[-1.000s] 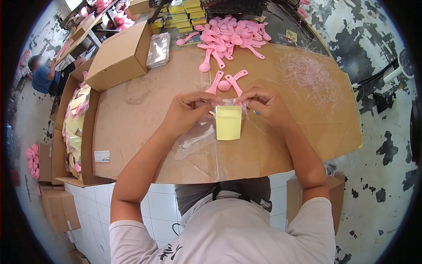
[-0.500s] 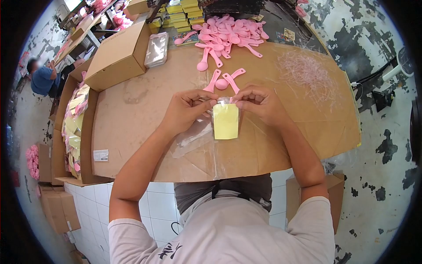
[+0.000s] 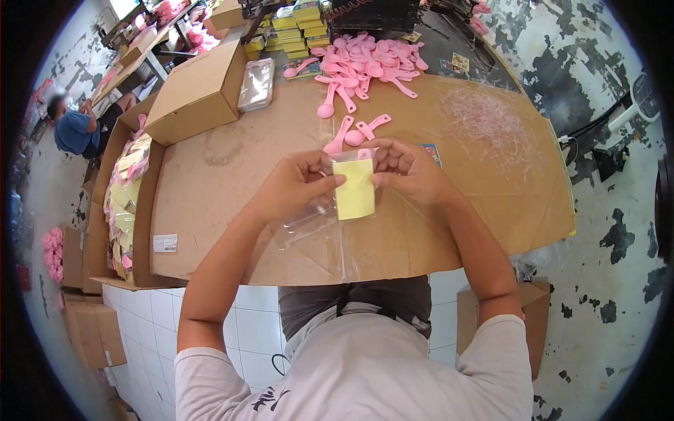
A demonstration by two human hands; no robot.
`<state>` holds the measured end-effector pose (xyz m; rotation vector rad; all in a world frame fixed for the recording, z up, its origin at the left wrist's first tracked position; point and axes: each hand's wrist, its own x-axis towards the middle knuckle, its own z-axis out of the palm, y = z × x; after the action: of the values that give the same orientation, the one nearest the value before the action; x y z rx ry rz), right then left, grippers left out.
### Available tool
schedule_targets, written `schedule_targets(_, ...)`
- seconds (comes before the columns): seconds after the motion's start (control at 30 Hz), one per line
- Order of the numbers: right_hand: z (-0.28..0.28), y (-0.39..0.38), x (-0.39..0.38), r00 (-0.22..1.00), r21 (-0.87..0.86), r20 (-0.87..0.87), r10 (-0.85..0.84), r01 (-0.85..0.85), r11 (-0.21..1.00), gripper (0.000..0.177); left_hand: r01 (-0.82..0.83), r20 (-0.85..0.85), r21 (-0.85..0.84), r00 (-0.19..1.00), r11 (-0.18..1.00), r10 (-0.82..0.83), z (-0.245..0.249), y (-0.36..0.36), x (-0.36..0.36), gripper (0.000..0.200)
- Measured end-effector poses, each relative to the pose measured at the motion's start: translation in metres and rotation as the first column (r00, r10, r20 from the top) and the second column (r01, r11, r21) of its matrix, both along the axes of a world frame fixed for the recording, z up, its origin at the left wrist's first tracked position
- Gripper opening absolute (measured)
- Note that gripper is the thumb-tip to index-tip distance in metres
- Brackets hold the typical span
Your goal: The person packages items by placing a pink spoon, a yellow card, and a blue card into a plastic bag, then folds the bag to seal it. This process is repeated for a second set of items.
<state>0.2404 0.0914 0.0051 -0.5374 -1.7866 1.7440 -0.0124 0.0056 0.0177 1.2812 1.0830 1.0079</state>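
Note:
A small clear plastic bag with a yellow card (image 3: 354, 191) in it is held up before me, its top edge toward the far side. My left hand (image 3: 302, 184) pinches its left edge, thumb on the front. My right hand (image 3: 411, 174) pinches the right edge the same way. Just beyond the bag lie a few pink spoons (image 3: 340, 135), the nearest partly hidden by the bag and fingers. A small printed card (image 3: 432, 153) shows behind my right hand. Near my left wrist, clear plastic bags (image 3: 305, 226) lie flat on the cardboard.
A heap of pink spoons (image 3: 368, 59) lies at the back, beside stacked yellow cards (image 3: 288, 35) and a pack of clear bags (image 3: 257, 85). Plastic strips (image 3: 491, 123) are piled at right. A closed carton (image 3: 196, 91) and an open filled box (image 3: 144, 210) stand left. A person (image 3: 74, 130) sits beyond.
The yellow card in its bag has shifted slightly left and tilted, and both hands now grip lower on its sides. The printed card has come into view behind my right hand.

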Motion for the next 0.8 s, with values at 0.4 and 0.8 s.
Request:
schedule_targets(0.4,-0.004,0.052,0.050,0.748,0.829,0.208,-0.631,0.208,0.520,0.031,-0.862,0.505,0.196,0.498,0.467,0.705,0.002,-0.089,-0.101,0.045)
schedule_targets(0.8,0.006,0.061,0.072,0.795,0.653,0.407,-0.451,0.092,0.752,0.026,0.029,-0.697,0.394,0.661,0.919,0.278,-0.011,0.007,-0.011,0.028)
